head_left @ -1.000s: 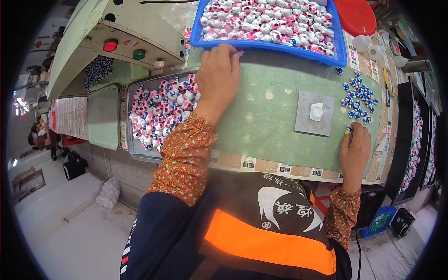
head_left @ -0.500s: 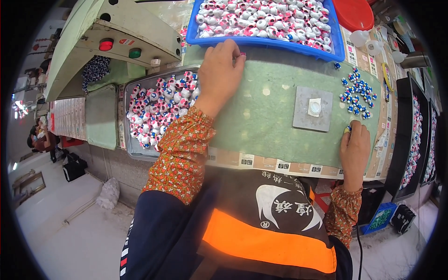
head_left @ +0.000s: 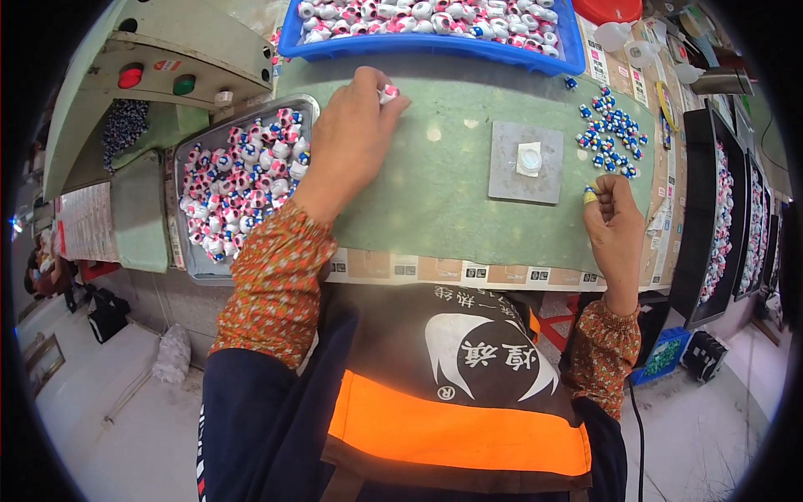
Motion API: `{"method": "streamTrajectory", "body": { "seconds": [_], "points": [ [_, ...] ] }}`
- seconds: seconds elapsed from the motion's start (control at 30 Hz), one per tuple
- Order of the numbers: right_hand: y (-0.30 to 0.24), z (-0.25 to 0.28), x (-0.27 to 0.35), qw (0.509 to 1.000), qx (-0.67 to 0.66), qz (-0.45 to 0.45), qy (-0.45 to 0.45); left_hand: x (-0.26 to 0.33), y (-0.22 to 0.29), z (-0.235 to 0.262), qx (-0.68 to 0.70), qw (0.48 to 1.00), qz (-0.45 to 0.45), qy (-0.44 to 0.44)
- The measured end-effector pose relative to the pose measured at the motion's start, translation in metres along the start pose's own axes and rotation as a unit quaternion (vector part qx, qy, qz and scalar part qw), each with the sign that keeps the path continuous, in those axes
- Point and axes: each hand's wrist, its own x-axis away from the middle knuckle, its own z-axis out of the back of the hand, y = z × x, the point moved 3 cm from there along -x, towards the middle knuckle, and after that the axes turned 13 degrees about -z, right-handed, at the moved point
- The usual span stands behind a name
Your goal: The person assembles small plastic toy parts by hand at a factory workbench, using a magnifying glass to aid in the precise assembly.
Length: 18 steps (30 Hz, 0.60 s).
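A small white-and-pink figurine piece (head_left: pixel 388 94) is pinched between the thumb and fingers of my left hand (head_left: pixel 350 138), just in front of the blue tray (head_left: pixel 435 57). My right hand (head_left: pixel 617 224) is closed at the right of the green mat (head_left: pixel 435 201), with a tiny blue figurine piece (head_left: pixel 589 190) at its fingertips. Something yellow wraps a fingertip there. Loose blue-and-white pieces (head_left: pixel 612 130) lie just beyond that hand. Between my hands sits a grey square plate (head_left: pixel 523 186) bearing a small white pad with a round, clear disc (head_left: pixel 529 159).
White-and-pink pieces fill the blue tray. A grey metal tray (head_left: pixel 188 263) left of my forearm holds pieces with blue parts. Behind it stands a beige machine (head_left: pixel 188 54) with red and green buttons. White squeeze bottles (head_left: pixel 615 35) stand far right; black trays (head_left: pixel 701 251) line the right side.
The whole view has shifted. My left hand has drawn back from the blue tray's edge, and its white-and-pink piece shows more plainly. My right hand has turned slightly, still holding the blue piece.
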Motion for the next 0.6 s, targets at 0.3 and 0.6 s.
{"method": "streamTrajectory", "body": {
  "seconds": [0.3, 0.6],
  "points": [
    [-0.029, -0.024, -0.005, 0.94, -0.308, 0.011, -0.146, 0.06, 0.062, -0.007, 0.682, 0.704, 0.19, -0.06],
    [-0.039, -0.037, -0.008, 0.976, -0.198, 0.067, -0.061, 0.085, 0.068, -0.04, 0.741, 0.633, 0.217, -0.058]
  ]
}}
